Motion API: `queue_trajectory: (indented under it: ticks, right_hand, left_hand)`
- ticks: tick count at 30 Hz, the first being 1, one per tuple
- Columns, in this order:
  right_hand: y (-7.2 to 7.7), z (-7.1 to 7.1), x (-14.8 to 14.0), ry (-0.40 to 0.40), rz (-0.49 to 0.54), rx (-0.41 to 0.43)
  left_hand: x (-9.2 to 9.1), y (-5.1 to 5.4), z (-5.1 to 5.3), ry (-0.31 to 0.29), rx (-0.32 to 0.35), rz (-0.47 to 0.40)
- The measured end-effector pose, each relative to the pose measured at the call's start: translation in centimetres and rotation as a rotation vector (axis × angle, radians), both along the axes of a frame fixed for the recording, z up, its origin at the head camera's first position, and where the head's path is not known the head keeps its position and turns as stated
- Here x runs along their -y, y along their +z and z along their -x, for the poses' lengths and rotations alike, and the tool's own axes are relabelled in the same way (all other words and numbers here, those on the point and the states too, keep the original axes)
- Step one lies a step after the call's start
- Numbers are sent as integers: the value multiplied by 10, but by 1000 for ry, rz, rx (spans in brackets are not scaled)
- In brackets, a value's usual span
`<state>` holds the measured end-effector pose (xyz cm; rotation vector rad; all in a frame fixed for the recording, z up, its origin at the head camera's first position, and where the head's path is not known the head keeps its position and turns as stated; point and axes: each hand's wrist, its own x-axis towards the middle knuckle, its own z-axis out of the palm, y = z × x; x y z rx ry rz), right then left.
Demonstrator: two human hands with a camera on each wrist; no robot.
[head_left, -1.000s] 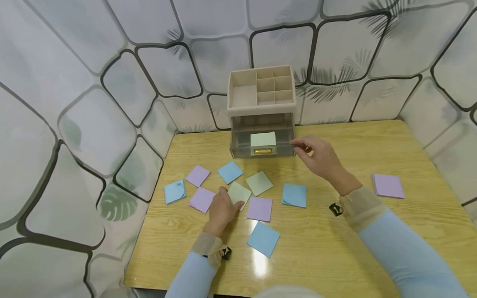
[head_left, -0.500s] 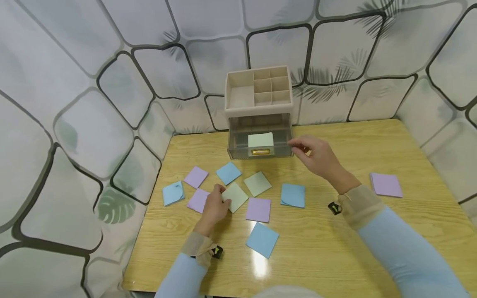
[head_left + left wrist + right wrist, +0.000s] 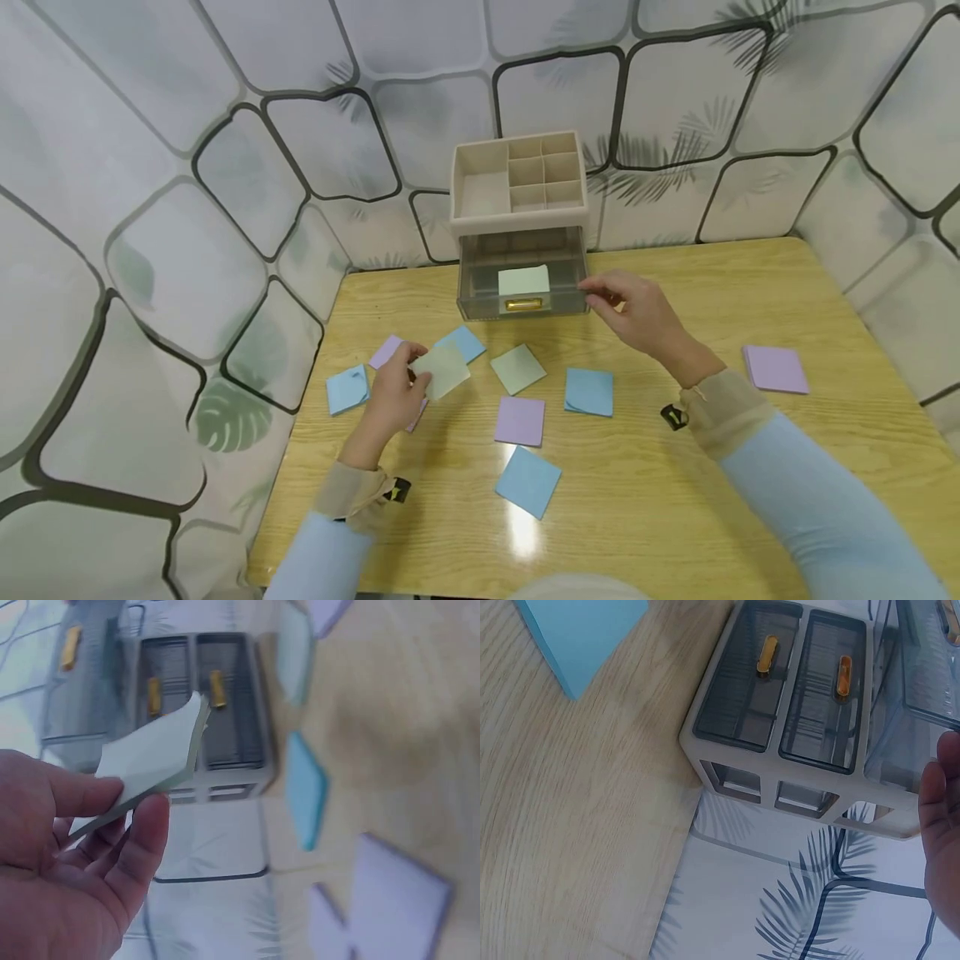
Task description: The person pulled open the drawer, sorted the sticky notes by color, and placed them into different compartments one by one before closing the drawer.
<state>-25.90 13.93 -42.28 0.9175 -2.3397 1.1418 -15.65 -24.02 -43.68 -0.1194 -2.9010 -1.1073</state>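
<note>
Left hand: (image 3: 395, 392) grasping the held green pad, thumb on one face and fingers on the other.
Held green pad: (image 3: 442, 371) raised clear of the table (image 3: 637, 517), left of the loose green pad; from the head it overlaps the far blue pad (image 3: 468, 343).
Right hand: (image 3: 633, 312) fingertips at the right side of the open drawer, near its front; cannot tell whether they pinch the edge.
Open drawer: (image 3: 477, 307) top one of the organizer (image 3: 517, 223), pulled out; a pale green pad (image 3: 524, 280) inside.
Loose green pad: (image 3: 518, 369) flat on the table, near side of the drawer.
Middle purple pad: (image 3: 520, 421) between the loose green pad and the near blue pad (image 3: 528, 482).
Right side: a blue pad (image 3: 588, 392); well apart, farther right, a purple pad (image 3: 776, 369).
</note>
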Motion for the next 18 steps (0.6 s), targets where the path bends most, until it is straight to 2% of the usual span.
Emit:
queue_trajectory:
  ticks: [3, 7, 11, 14, 18]
  right_hand:
    - [0, 0, -1, -5, -12, 0]
    - [2, 0, 0, -4, -18, 9]
    - [3, 0, 0, -4, -19, 16]
    - [3, 0, 0, -5, -28, 17]
    - [3, 0, 0, -4, -34, 22]
  left_hand:
    - [5, 22, 3, -51, -29, -36]
    - [9, 58, 7, -115, -43, -105]
    - [8, 90, 13, -178, -88, -102]
    - [6, 108, 20, -222, -125, -101]
    - [0, 123, 30, -257, -133, -120]
